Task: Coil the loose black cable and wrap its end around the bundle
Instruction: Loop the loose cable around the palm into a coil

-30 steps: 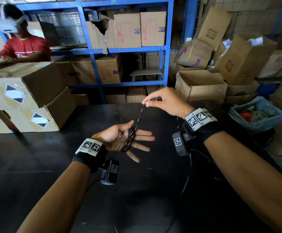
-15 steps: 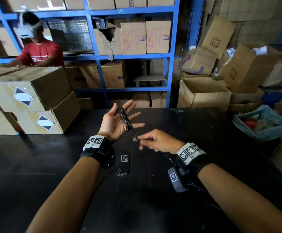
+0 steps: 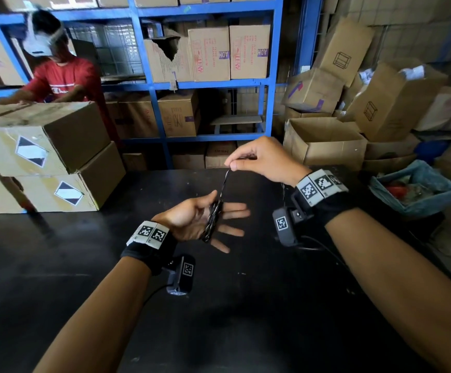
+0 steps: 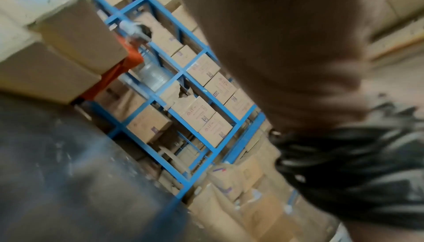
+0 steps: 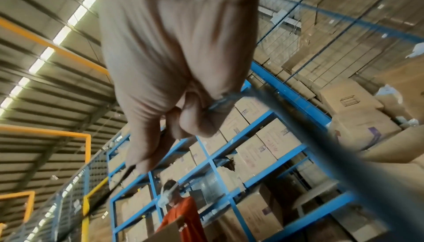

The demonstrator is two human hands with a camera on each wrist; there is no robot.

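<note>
The black cable (image 3: 213, 222) is wound in several loops across the palm of my left hand (image 3: 227, 219), which is held palm up over the table with its fingers straight and spread, pointing right. In the left wrist view the loops (image 4: 344, 164) show as a blurred dark band against the palm. One strand (image 3: 224, 181) runs taut up from the loops to my right hand (image 3: 235, 162), which pinches it between thumb and forefinger above the left hand. In the right wrist view the cable's loose tail (image 5: 298, 128) trails back past the curled fingers (image 5: 195, 119).
A black table (image 3: 84, 265) lies under both arms. Two stacked cartons (image 3: 44, 146) sit on its left. Behind them a person in a red shirt (image 3: 62, 76) stands before blue shelving (image 3: 151, 90). An open carton (image 3: 324, 141) and a blue basket (image 3: 418, 189) stand at the right.
My right hand rose from beside the left wrist to above the left hand, pulling the strand taut. My left hand turned from fingers pointing up to fingers pointing right.
</note>
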